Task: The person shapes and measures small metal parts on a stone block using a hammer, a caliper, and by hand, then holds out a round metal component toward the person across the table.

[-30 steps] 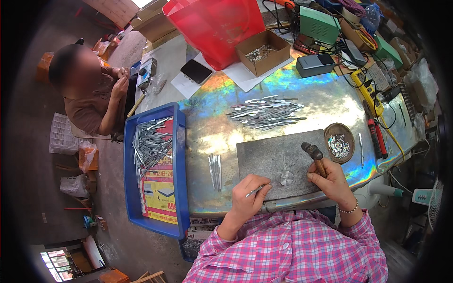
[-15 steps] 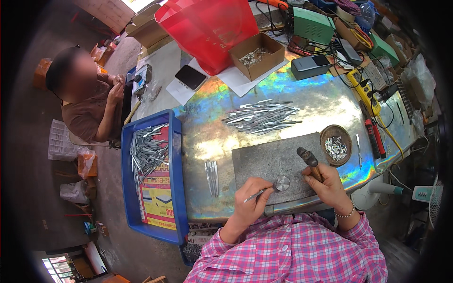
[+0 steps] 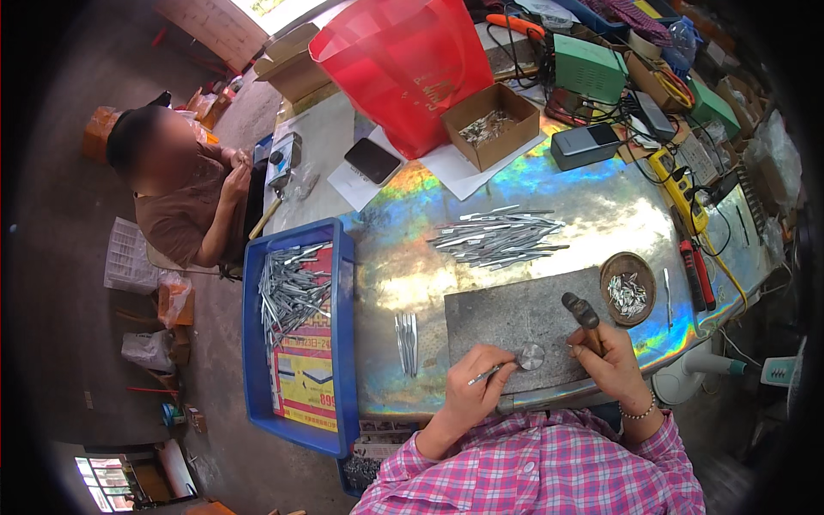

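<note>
In my left hand, a thin grey metal strip is pinched between thumb and fingers, its far end close to a small round metal disc. The disc sits on a flat grey slab at the table's near side. My right hand grips a hammer by its wooden handle, with the dark head raised right of the disc. Beside the slab, a round brown bowl holds small silvery pieces. Several similar strips lie in a neat row left of the slab.
A loose pile of metal strips lies beyond the slab. At left stands a blue tray with more strips. Farther back are a red bag, a cardboard box and a phone. Another person sits at far left.
The whole view has shifted, so everything appears slightly farther right and lower. Both hands keep their holds on the strip and the hammer, nearly unchanged relative to the slab.
</note>
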Action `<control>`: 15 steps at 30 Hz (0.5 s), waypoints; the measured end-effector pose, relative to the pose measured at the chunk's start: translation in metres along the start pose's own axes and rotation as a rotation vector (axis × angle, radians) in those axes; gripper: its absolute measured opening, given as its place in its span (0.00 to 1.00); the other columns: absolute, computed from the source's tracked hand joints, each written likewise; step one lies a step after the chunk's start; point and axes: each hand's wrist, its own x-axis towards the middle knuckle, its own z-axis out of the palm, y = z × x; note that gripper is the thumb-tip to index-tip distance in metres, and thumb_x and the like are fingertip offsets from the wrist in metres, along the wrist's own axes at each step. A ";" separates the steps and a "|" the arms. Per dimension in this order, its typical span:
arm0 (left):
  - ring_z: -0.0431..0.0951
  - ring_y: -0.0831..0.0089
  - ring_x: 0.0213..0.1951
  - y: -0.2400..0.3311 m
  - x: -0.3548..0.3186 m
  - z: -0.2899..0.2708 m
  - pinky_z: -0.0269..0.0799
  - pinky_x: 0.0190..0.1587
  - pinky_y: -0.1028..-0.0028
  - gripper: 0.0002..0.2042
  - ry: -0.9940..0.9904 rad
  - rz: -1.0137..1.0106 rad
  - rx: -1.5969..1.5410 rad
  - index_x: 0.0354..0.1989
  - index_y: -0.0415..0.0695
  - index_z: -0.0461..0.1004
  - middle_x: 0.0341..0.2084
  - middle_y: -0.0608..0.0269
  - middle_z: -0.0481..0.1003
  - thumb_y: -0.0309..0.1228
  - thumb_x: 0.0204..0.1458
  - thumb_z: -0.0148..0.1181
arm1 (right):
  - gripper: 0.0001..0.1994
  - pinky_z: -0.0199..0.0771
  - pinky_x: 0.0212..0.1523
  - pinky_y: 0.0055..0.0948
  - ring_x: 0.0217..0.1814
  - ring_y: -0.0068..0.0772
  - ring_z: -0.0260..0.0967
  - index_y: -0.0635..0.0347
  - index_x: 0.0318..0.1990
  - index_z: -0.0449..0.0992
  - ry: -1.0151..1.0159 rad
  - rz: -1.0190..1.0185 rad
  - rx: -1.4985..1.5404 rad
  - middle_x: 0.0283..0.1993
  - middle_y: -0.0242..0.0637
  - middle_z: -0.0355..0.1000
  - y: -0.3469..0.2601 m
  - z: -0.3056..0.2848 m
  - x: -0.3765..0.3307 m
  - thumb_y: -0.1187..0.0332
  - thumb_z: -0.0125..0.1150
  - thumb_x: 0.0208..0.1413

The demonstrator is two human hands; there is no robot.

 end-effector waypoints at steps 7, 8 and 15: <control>0.76 0.59 0.31 -0.002 0.000 -0.003 0.70 0.32 0.70 0.05 -0.012 -0.041 -0.038 0.33 0.37 0.75 0.29 0.54 0.75 0.21 0.48 0.62 | 0.05 0.64 0.28 0.20 0.26 0.16 0.65 0.66 0.37 0.72 0.082 0.035 0.167 0.24 0.29 0.70 0.000 0.007 0.005 0.77 0.56 0.52; 0.76 0.60 0.31 -0.002 -0.001 -0.004 0.70 0.32 0.70 0.04 -0.008 -0.056 -0.037 0.33 0.37 0.75 0.29 0.54 0.75 0.21 0.48 0.62 | 0.05 0.65 0.29 0.19 0.27 0.17 0.67 0.66 0.37 0.71 0.072 0.046 0.151 0.26 0.31 0.71 -0.002 0.007 0.005 0.77 0.56 0.52; 0.76 0.59 0.30 -0.004 -0.001 0.001 0.70 0.31 0.70 0.06 -0.001 -0.025 -0.048 0.34 0.38 0.74 0.29 0.54 0.75 0.22 0.48 0.63 | 0.05 0.66 0.31 0.19 0.30 0.17 0.68 0.66 0.37 0.71 0.103 0.075 0.156 0.27 0.32 0.72 -0.005 0.005 0.001 0.78 0.55 0.53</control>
